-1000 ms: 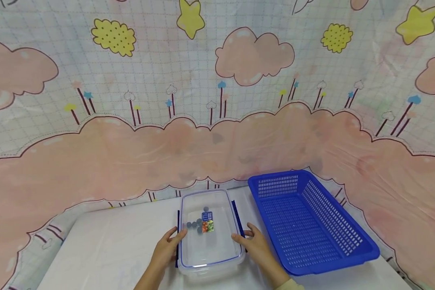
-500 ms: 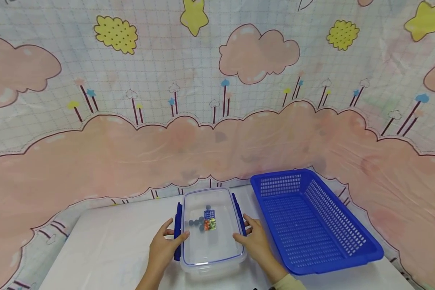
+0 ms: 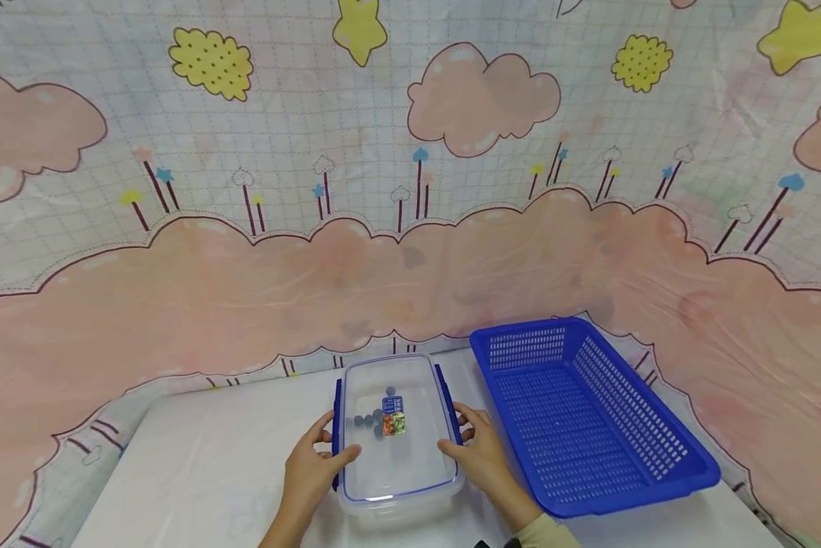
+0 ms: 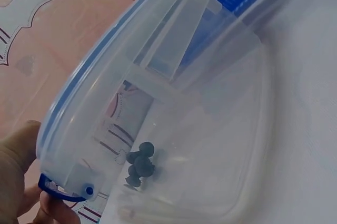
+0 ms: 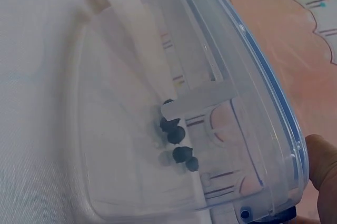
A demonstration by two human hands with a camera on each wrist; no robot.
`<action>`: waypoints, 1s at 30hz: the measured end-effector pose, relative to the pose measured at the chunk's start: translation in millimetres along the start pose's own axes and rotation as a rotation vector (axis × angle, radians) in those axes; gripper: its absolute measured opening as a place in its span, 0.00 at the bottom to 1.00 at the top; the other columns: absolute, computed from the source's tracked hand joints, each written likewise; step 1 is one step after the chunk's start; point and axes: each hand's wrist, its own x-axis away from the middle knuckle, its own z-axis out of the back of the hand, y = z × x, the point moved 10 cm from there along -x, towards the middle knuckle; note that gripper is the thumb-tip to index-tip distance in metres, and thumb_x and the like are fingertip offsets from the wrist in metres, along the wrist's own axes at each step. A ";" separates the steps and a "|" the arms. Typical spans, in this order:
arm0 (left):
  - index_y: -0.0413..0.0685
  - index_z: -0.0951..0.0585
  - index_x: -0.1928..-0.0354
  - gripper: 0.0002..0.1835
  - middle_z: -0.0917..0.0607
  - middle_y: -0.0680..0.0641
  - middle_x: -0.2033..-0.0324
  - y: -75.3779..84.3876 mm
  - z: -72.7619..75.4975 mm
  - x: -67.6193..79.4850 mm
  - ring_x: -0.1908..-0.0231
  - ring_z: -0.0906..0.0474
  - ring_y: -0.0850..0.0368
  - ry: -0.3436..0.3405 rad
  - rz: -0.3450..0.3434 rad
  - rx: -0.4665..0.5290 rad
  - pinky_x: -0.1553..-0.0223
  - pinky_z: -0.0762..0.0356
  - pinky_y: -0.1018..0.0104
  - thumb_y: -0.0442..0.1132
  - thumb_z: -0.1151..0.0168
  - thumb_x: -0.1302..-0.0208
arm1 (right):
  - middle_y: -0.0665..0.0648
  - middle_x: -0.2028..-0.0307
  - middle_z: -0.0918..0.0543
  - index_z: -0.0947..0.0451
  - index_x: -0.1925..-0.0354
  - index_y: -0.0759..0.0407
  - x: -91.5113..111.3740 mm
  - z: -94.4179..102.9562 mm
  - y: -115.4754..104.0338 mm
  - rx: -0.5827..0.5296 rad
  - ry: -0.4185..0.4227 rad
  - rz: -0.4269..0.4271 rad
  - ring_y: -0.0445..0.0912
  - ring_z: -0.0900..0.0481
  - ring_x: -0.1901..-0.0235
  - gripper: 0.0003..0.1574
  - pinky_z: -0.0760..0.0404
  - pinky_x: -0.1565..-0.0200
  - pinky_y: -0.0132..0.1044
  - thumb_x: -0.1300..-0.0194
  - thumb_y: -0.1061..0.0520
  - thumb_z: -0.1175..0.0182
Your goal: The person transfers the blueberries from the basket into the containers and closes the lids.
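Note:
A clear plastic food container (image 3: 399,476) with a blue-rimmed lid stands on the white table. Small dark blue round fruits like blueberries (image 4: 142,166) lie on its floor; the right wrist view shows the berries (image 5: 176,134) through the wall. My left hand (image 3: 307,464) grips the left side, thumb on top of the lid and fingers at the blue left latch (image 3: 337,434). On the opposite side my right hand (image 3: 482,457) does the same, its thumb over the lid edge and fingers at the right latch (image 3: 447,403). A colourful label (image 3: 393,416) sits on the lid.
A blue plastic basket (image 3: 588,426) with slotted walls stands right of the container, close to my right forearm. Behind the table (image 3: 198,457) hangs a patterned cloth (image 3: 314,297) with clouds and stars.
The blue side latches, standing away from the lid earlier, now lie close along its edges. The fingers have moved in with them, and the left thumb reaches further over the lid.

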 end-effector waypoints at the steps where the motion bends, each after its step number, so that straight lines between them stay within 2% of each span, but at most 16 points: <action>1: 0.45 0.32 0.30 0.44 0.26 0.40 0.54 -0.2 0.0 0.1 0.65 0.26 0.54 -0.002 0.001 0.007 0.68 0.23 0.68 0.45 0.23 0.49 | 0.58 0.56 0.27 0.28 0.38 0.67 -0.2 -0.3 -0.3 -0.007 -0.002 0.000 0.46 0.29 0.63 0.42 0.28 0.67 0.31 0.51 0.65 0.26; 8: 0.47 0.29 0.32 0.41 0.25 0.43 0.55 1.1 -0.5 2.4 0.71 0.24 0.59 -0.028 -0.008 0.051 0.72 0.25 0.68 0.40 0.23 0.50 | 0.58 0.57 0.27 0.27 0.38 0.65 -0.6 -2.3 5.9 -0.045 -0.016 -0.030 0.46 0.29 0.64 0.42 0.28 0.68 0.31 0.52 0.67 0.27; 30: 0.46 0.30 0.31 0.41 0.25 0.44 0.56 1.5 -0.5 0.3 0.72 0.25 0.60 -0.036 -0.002 0.061 0.74 0.23 0.69 0.41 0.23 0.49 | 0.56 0.58 0.26 0.26 0.38 0.62 -5.0 -1.3 1.7 -0.021 -0.038 -0.009 0.45 0.29 0.66 0.41 0.29 0.71 0.29 0.54 0.65 0.27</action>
